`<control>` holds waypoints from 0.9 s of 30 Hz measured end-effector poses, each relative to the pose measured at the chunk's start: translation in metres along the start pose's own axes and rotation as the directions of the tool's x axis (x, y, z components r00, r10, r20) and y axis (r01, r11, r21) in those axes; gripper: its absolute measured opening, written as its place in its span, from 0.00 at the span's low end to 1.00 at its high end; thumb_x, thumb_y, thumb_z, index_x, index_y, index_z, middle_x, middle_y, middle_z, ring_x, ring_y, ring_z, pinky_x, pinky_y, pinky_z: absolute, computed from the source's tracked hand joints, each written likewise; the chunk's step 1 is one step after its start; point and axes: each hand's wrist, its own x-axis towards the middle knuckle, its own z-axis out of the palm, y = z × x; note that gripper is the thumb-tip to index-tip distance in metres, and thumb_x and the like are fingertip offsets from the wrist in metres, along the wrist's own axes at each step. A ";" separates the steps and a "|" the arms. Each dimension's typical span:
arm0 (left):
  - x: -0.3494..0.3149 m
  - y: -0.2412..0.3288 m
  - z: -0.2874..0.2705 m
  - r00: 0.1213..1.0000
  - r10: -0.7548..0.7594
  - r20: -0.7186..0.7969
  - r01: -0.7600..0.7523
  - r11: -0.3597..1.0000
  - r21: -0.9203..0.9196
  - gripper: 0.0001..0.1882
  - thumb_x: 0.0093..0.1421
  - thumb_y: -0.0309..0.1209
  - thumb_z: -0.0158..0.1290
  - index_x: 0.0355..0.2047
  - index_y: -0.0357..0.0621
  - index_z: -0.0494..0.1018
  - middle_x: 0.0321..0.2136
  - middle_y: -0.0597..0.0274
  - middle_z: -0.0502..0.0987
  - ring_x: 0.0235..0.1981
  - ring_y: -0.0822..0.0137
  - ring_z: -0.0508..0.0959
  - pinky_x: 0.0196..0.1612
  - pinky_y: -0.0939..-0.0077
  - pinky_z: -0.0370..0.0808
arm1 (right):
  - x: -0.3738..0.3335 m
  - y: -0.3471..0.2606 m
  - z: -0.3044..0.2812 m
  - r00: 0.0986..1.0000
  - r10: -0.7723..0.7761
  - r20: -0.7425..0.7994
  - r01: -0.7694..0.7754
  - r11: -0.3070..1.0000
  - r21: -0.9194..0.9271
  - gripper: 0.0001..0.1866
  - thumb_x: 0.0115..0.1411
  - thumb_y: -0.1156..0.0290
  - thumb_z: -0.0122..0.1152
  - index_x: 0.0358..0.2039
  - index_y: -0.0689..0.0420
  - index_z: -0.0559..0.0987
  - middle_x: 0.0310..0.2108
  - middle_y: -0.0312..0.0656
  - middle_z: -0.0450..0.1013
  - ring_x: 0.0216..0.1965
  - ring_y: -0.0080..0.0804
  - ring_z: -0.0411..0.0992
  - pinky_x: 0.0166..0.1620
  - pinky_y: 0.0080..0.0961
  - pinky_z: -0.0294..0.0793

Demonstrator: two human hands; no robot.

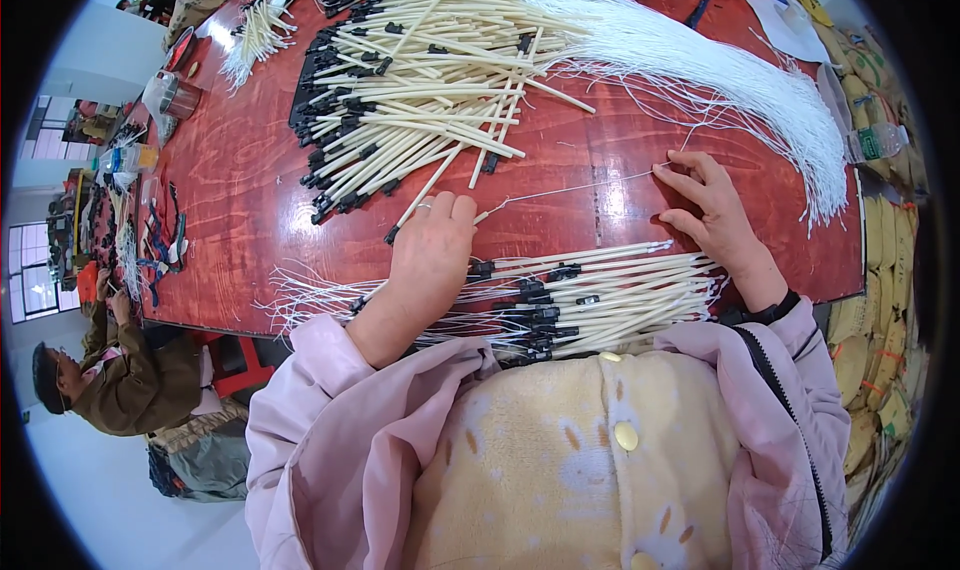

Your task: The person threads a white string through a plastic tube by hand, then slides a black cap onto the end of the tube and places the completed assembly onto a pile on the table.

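Note:
My left hand (432, 250) is closed, knuckles up, around a thin cream-coloured stick; only the stick's tip (483, 217) shows past the fingers. A white cord (580, 187) leaves that tip through a small loop or knot and runs taut to the right. Thumb and forefinger of my right hand (712, 210) pinch the cord, its other fingers bent. Behind my left hand lies a large heap of cream sticks (430, 120) with black end pieces. Closer to my body is a bundle of similar sticks (620, 295), with white cords spreading out at its left.
A thick hank of white cords (720, 80) lies across the far right of the red table (240, 240). A plastic bottle (878, 142) is by the right edge, near stacked sacks (880, 300). Another person (130, 380) sits at the left beside a red stool (240, 365).

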 end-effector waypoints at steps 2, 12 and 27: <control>0.001 0.001 0.001 0.999 0.046 0.026 -0.048 0.992 0.115 0.07 0.58 0.26 0.54 0.37 0.44 0.71 0.34 0.57 0.74 0.39 0.57 0.79 0.40 0.61 0.76 | 0.000 0.001 0.000 1.000 0.000 0.001 0.000 1.000 -0.001 0.32 0.54 0.68 0.73 0.61 0.53 0.78 0.62 0.47 0.66 0.62 0.45 0.65 0.64 0.35 0.64; 0.040 0.022 0.000 0.972 0.224 0.071 -0.235 0.935 0.266 0.06 0.59 0.28 0.53 0.37 0.44 0.72 0.36 0.58 0.76 0.40 0.59 0.80 0.40 0.63 0.77 | -0.001 0.001 -0.001 0.999 -0.047 -0.003 0.047 0.998 -0.033 0.32 0.55 0.69 0.73 0.62 0.53 0.77 0.63 0.48 0.67 0.62 0.46 0.65 0.64 0.37 0.64; 0.076 0.106 0.016 0.920 0.391 0.027 -0.392 0.919 0.047 0.10 0.57 0.30 0.56 0.38 0.42 0.73 0.39 0.55 0.76 0.42 0.57 0.80 0.44 0.59 0.76 | 0.006 -0.026 0.006 0.972 -0.235 0.008 0.234 0.969 0.075 0.33 0.67 0.51 0.53 0.64 0.61 0.72 0.64 0.49 0.68 0.57 0.50 0.65 0.64 0.42 0.60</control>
